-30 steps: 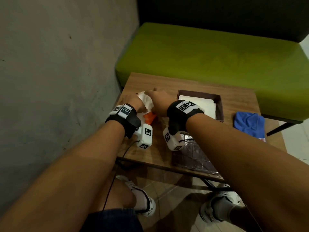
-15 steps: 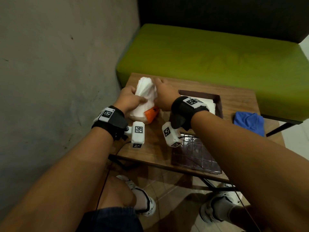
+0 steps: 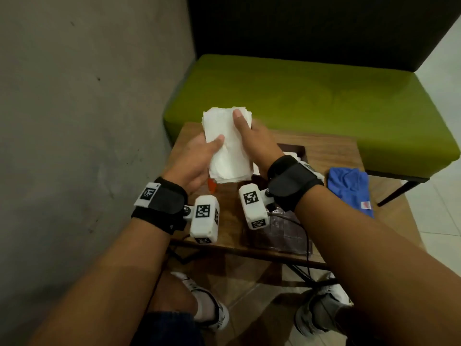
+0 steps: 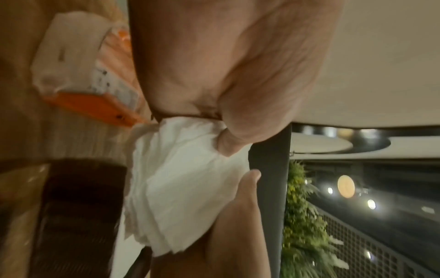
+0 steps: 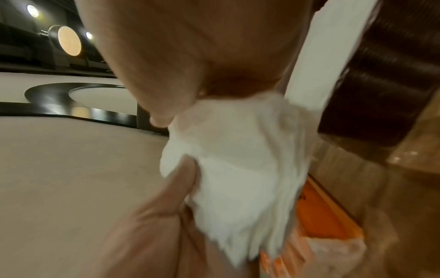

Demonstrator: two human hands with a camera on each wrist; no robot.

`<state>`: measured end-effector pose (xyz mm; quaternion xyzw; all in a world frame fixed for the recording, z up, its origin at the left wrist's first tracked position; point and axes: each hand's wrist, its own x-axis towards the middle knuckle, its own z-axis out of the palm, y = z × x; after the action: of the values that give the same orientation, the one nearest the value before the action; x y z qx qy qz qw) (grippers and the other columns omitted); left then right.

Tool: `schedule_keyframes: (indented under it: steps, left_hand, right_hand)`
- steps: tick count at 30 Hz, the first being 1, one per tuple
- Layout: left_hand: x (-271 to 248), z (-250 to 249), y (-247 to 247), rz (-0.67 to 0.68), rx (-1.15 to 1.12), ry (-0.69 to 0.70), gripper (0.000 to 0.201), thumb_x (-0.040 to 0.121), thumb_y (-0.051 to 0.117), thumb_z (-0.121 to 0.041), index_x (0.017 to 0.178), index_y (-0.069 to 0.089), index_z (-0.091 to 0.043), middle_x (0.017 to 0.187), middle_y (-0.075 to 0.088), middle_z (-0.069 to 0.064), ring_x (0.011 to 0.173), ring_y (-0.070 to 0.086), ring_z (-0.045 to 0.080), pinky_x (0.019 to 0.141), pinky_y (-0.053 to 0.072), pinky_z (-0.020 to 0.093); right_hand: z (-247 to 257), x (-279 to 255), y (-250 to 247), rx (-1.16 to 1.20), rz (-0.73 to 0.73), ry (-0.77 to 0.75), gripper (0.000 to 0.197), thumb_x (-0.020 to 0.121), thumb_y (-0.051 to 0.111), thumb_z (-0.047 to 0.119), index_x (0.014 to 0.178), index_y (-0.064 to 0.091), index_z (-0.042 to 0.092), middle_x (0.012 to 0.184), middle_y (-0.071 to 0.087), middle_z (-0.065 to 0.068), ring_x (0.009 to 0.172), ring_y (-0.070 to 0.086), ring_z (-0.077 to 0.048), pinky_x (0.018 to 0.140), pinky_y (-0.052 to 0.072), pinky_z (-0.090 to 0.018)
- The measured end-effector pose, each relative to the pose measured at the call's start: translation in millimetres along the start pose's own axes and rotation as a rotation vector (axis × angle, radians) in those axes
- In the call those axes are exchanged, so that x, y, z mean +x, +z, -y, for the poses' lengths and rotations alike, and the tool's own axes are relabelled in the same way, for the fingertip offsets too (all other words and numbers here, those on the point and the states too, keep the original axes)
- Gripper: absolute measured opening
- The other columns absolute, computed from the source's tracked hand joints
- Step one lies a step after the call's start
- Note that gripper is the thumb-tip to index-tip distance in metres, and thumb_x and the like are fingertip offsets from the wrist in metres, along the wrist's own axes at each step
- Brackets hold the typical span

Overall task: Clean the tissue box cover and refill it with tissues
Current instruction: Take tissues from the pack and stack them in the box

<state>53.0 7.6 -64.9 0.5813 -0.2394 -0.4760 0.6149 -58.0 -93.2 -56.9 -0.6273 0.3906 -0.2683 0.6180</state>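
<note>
A thick stack of white tissues (image 3: 228, 146) is held upright above the small wooden table (image 3: 331, 156), gripped from both sides. My left hand (image 3: 197, 158) holds its left edge with the thumb across the front; my right hand (image 3: 252, 138) clasps its right edge, thumb pressed near the top. The wrist views show the same stack (image 4: 181, 188) (image 5: 243, 169) squeezed between both hands. Below lies the orange and clear tissue wrapper (image 4: 90, 75) (image 5: 326, 225), mostly hidden in the head view (image 3: 212, 186). The dark brown box tray (image 3: 298, 149) with white tissues inside sits behind my right wrist.
A blue cloth (image 3: 349, 188) lies on the table's right side. The dark quilted box cover (image 3: 279, 233) rests at the near edge. A green bench seat (image 3: 311, 96) stands behind the table, and a grey wall (image 3: 87, 121) runs close on the left.
Both hands have lifted the tissue stack up out of the orange wrapper, from table level to well above it. The wrapper stays on the table.
</note>
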Motion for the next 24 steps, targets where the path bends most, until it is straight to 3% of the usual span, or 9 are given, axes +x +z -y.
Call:
schedule_keyframes:
  steps: [3, 5, 8, 12, 15, 17, 19, 21, 24]
  left_hand:
    - [-9, 15, 31, 0.004, 0.000, -0.015, 0.035, 0.115, 0.050, -0.017, 0.148, 0.058, -0.011, 0.136, 0.075, 0.011, 0.122, 0.074, 0.027, 0.102, 0.062, 0.045]
    - [-13, 21, 49, -0.014, 0.040, -0.013, 0.034, 0.115, 0.051, -0.025, 0.146, 0.058, -0.013, 0.134, 0.075, 0.009, 0.120, 0.075, 0.027, 0.100, 0.063, 0.046]
    - [-17, 30, 75, -0.081, 0.233, 0.026, 0.039, 0.109, 0.053, -0.052, 0.130, 0.066, -0.021, 0.116, 0.080, 0.003, 0.104, 0.079, 0.022, 0.091, 0.066, 0.045]
    - [-21, 40, 95, -0.201, 0.526, 0.178, 0.061, 0.100, 0.041, -0.072, 0.107, 0.073, -0.021, 0.092, 0.078, -0.001, 0.086, 0.075, 0.022, 0.081, 0.063, 0.048]
    - [-20, 42, 98, -0.217, 0.624, 0.252, 0.050, 0.114, 0.041, -0.051, 0.078, 0.056, -0.021, 0.071, 0.057, -0.003, 0.065, 0.054, 0.017, 0.063, 0.042, 0.036]
    - [-17, 42, 93, -0.235, 0.567, 0.240, 0.046, 0.117, 0.041, -0.041, 0.080, 0.057, -0.019, 0.070, 0.055, 0.000, 0.060, 0.051, 0.017, 0.059, 0.041, 0.033]
    - [-22, 37, 92, -0.226, 0.425, 0.140, 0.049, 0.114, 0.042, -0.053, 0.098, 0.064, -0.013, 0.078, 0.064, 0.006, 0.056, 0.059, 0.015, 0.049, 0.046, 0.028]
    - [-26, 32, 95, -0.103, 0.352, 0.025, 0.076, 0.101, 0.040, -0.080, 0.116, 0.070, -0.012, 0.097, 0.080, 0.006, 0.073, 0.077, 0.017, 0.053, 0.056, 0.028]
    - [-34, 29, 106, 0.039, 0.270, -0.050, 0.086, 0.085, 0.052, -0.093, 0.126, 0.076, -0.020, 0.109, 0.085, 0.004, 0.100, 0.082, 0.022, 0.087, 0.067, 0.044]
  right_hand:
    - [-18, -16, -21, -0.065, -0.124, -0.019, 0.042, 0.105, 0.045, 0.062, 0.109, 0.066, 0.025, 0.113, 0.075, -0.002, 0.107, 0.073, -0.026, 0.096, 0.061, -0.049]
    - [-30, -28, -36, -0.113, -0.176, 0.010, 0.054, 0.101, 0.044, 0.068, 0.118, 0.063, 0.020, 0.120, 0.073, -0.005, 0.110, 0.071, -0.028, 0.100, 0.058, -0.051]
    - [-40, -44, -54, -0.221, -0.206, -0.081, 0.048, 0.110, 0.043, 0.052, 0.130, 0.061, 0.012, 0.124, 0.072, -0.010, 0.114, 0.068, -0.029, 0.101, 0.054, -0.044]
    - [-48, -61, -70, -0.281, -0.290, -0.191, 0.042, 0.113, 0.040, 0.047, 0.116, 0.058, 0.009, 0.095, 0.068, -0.004, 0.088, 0.065, -0.025, 0.077, 0.048, -0.039]
    - [-50, -65, -83, -0.276, -0.343, -0.200, 0.038, 0.114, 0.040, 0.042, 0.107, 0.058, 0.009, 0.084, 0.060, 0.006, 0.072, 0.054, -0.005, 0.064, 0.037, -0.029]
    - [-49, -68, -94, -0.250, -0.374, -0.186, 0.030, 0.115, 0.040, 0.038, 0.103, 0.055, 0.015, 0.082, 0.056, 0.011, 0.072, 0.050, 0.000, 0.061, 0.034, -0.026]
    - [-48, -70, -101, -0.255, -0.385, -0.184, 0.030, 0.115, 0.040, 0.039, 0.101, 0.055, 0.016, 0.081, 0.055, 0.011, 0.071, 0.049, -0.001, 0.064, 0.032, -0.029]
    - [-47, -70, -100, -0.274, -0.370, -0.196, 0.031, 0.114, 0.041, 0.040, 0.102, 0.056, 0.016, 0.082, 0.056, 0.009, 0.071, 0.049, -0.003, 0.063, 0.034, -0.028]
    - [-44, -73, -88, -0.327, -0.321, -0.217, 0.040, 0.114, 0.040, 0.044, 0.107, 0.058, 0.009, 0.086, 0.060, -0.001, 0.070, 0.052, -0.010, 0.060, 0.036, -0.032]
